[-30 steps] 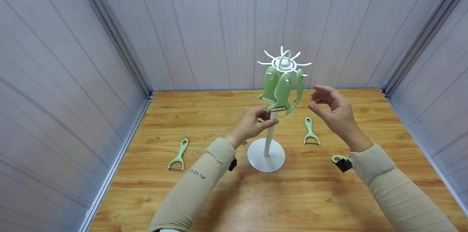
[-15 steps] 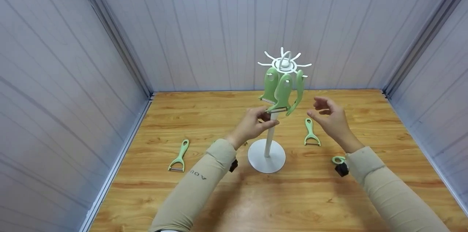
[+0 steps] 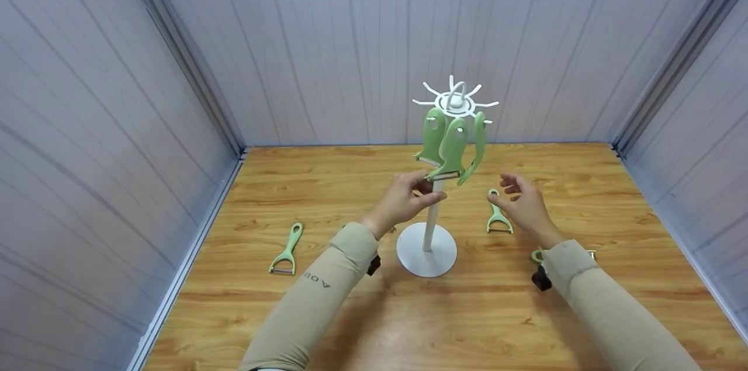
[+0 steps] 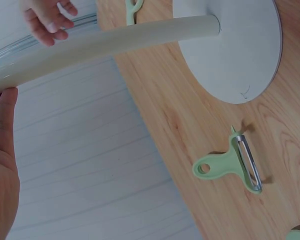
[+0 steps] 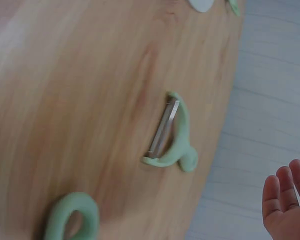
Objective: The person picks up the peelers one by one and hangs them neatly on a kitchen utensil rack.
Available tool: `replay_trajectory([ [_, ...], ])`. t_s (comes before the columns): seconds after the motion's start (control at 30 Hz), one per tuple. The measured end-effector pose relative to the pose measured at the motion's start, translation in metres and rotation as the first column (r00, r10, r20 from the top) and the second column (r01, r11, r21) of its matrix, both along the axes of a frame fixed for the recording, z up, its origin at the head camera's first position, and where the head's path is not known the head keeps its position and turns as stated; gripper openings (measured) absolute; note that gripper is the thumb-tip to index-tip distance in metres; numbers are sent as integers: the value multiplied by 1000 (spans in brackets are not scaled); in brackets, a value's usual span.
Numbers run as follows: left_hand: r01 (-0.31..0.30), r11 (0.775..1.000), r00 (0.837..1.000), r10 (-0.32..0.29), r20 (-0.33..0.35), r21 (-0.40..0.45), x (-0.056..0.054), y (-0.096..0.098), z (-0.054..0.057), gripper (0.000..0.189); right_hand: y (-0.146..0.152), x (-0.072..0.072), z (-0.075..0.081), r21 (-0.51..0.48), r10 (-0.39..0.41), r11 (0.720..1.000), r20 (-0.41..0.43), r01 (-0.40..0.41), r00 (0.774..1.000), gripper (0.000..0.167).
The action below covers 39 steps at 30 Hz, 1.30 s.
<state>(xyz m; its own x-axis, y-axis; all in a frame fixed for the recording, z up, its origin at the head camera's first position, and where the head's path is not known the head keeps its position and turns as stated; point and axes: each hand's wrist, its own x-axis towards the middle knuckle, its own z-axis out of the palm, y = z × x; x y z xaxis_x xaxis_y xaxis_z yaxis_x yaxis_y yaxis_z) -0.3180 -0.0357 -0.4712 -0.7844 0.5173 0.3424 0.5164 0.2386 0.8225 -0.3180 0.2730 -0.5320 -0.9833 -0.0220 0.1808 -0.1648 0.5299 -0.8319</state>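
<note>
A white rotary hook stand (image 3: 429,231) stands upright on its round base. Three green peelers hang from its front hooks, among them a front peeler (image 3: 453,146). My left hand (image 3: 406,198) holds the stand's pole just below their blades, thumb and fingers around it. In the left wrist view the pole (image 4: 115,40) runs past my fingertips. My right hand (image 3: 526,207), fingers loosely bent and holding nothing, hovers beside the handle of a green peeler (image 3: 497,216) on the table. The right wrist view shows that peeler (image 5: 177,137) below the hand.
Another green peeler (image 3: 287,251) lies at the left of the table. One more, partly under the right sleeve, shows its looped handle end (image 3: 536,256). The left wrist view has a peeler (image 4: 225,165) near the stand's base. Pale panel walls (image 3: 327,49) enclose the table.
My right hand has come down from beside the hanging peelers toward the peeler lying on the right. My left hand stays on the pole, and the hanging peelers keep their places.
</note>
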Motion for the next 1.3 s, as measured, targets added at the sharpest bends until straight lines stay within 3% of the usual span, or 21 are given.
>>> replay_trajectory([
  [0.43, 12, 1000, 1000, -12, 7, 10, 0, 0, 1, 19, 4, -8, -31, 13, 29, 999, 243, -33, 970, 83],
  [0.93, 24, 999, 1000, -23, -17, 40, -2, 1, -1, 18, 3, -16, -52, 49, -13, 999, 326, -4, 945, 88],
  [1.17, 33, 999, 999, -32, -21, 41, -3, 0, -1, 21, -1, -20, -55, 115, -4, 993, 310, -33, 951, 89],
  [1.3, 25, 999, 1000, -25, -17, 31, -2, -1, -1, 22, -1, -21, -55, 124, 14, 990, 343, -60, 939, 85],
])
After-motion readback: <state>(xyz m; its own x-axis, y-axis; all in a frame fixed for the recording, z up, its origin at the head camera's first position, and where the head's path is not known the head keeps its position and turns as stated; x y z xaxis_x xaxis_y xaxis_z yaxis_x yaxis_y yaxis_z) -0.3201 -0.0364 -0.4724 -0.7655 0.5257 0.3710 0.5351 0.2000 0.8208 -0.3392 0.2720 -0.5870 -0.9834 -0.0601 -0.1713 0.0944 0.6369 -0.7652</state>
